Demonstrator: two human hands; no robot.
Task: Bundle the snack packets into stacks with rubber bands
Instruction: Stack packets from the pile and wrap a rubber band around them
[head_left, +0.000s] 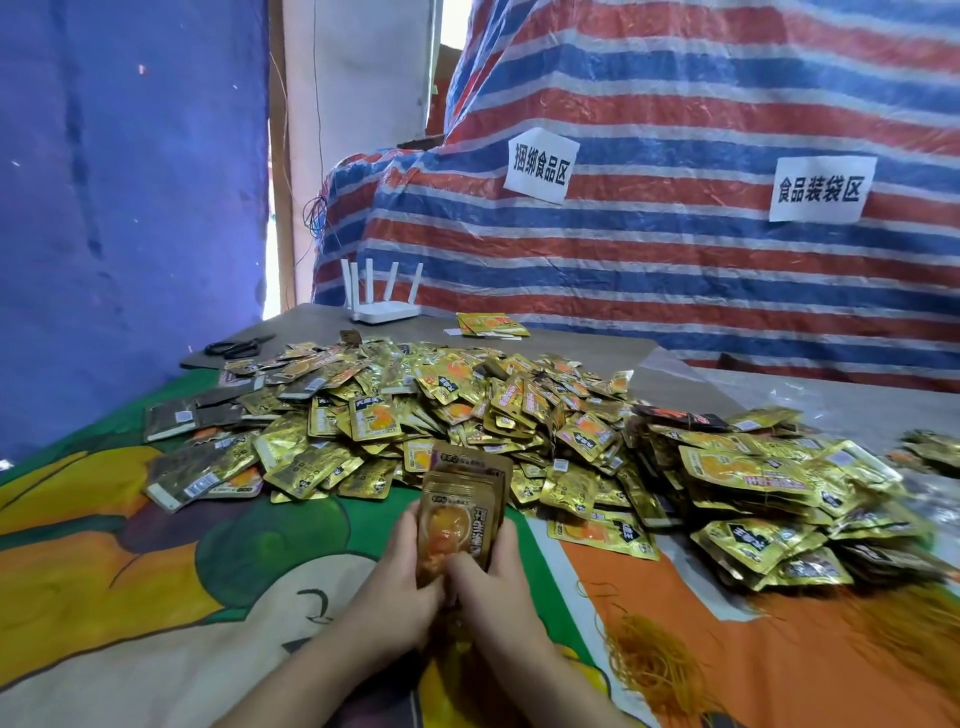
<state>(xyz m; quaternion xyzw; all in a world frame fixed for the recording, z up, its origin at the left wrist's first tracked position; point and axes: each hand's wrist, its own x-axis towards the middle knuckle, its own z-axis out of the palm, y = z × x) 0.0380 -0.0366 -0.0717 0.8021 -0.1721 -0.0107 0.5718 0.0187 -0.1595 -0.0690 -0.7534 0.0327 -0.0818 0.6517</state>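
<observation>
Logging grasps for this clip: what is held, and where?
Both hands, left and right, hold a stack of packets upright, gripping its lower end and sides.

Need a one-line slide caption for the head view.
Both hands, left hand and right hand, grip a stack of snack packets before the loose packet pile; rubber bands lie right.

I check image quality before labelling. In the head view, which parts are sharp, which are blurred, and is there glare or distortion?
Head view: the stack of packets held by both hands is fairly sharp; the packets at the right edge are smeared; foil on the loose pile glints; the wide lens bends the table edges.
</observation>
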